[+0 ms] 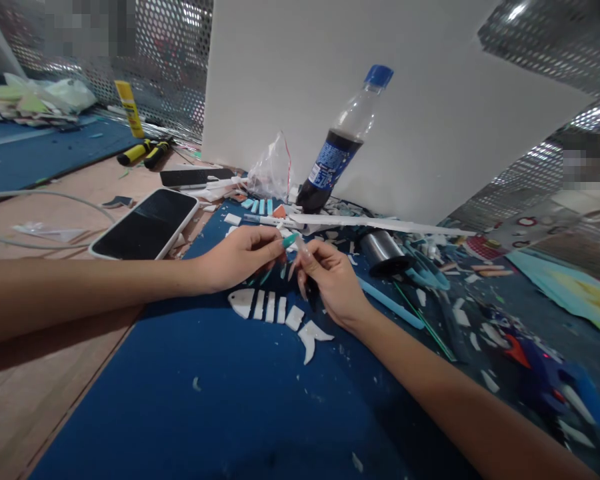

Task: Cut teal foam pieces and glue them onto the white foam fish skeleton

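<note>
My left hand [253, 257] is closed, with a small teal piece [290, 240] pinched between thumb and finger. Right beside it, my right hand [335, 280] has its thumb and fingers drawn together; whatever sits between them is too small and blurred to name. Just below both hands, white cut pieces lie in a row in the shape of a fish skeleton: a head piece [241, 303] with a hole, narrow rib strips [271, 307], a squarish piece [295, 318] and a forked tail [314, 340]. They rest flat on a blue mat [190, 413].
A tilted-looking cola bottle [335, 157] stands behind the hands. Left are a phone [147, 223], a glue stick [130, 110] and yellow-black tools [143, 153]. To the right are a wire spool [383, 252], blue-handled scissors [427, 270], a glue gun [543, 373] and scattered scraps.
</note>
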Demonstrator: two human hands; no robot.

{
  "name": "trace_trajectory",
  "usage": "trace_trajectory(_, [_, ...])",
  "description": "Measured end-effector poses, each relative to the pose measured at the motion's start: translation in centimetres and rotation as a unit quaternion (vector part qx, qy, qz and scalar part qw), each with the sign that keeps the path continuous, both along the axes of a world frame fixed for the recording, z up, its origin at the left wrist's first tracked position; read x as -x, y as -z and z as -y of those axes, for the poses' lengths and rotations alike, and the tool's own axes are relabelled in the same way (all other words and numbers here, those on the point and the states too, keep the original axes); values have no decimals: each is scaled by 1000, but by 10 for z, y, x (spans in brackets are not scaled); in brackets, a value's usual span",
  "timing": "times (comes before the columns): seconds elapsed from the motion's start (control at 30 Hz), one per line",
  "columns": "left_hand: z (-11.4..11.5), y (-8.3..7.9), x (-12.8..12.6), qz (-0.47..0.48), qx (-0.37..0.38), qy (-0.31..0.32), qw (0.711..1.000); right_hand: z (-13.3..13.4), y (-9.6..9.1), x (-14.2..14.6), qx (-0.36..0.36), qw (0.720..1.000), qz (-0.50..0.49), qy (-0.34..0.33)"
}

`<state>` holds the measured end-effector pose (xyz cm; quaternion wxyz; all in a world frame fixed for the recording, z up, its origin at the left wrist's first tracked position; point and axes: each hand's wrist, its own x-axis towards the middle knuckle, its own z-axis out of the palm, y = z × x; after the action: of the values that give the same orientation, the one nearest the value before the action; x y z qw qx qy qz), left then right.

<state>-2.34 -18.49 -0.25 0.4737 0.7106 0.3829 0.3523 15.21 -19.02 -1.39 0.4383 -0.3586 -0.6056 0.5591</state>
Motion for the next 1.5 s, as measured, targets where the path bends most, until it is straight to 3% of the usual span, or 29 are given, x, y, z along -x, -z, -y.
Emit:
trace_trajectory(0.13, [-1, 2, 0, 5, 46, -26, 999, -9, 2, -4, 65, 987, -107, 101])
trace_trajectory(0.23, [-2, 3, 0, 3, 53, -25, 998, -12, 4, -5, 97, 978, -135, 128])
trace_trajectory(0.47, [-3, 2, 0, 4, 50, -38, 998, 1, 9, -1, -21, 993, -14, 116])
trace_trajectory(0.83, [-5, 2, 0, 89, 132, -24, 987, 11, -3, 1, -102, 978, 104, 149])
trace_trajectory(1.13, [-5, 1, -3, 44, 103, -50, 992, 17, -7, 3, -168, 963, 148, 153])
trace_trajectory(1.5, [-4, -1, -4, 22, 98, -8, 995, 20, -6, 4, -214, 945, 184, 165])
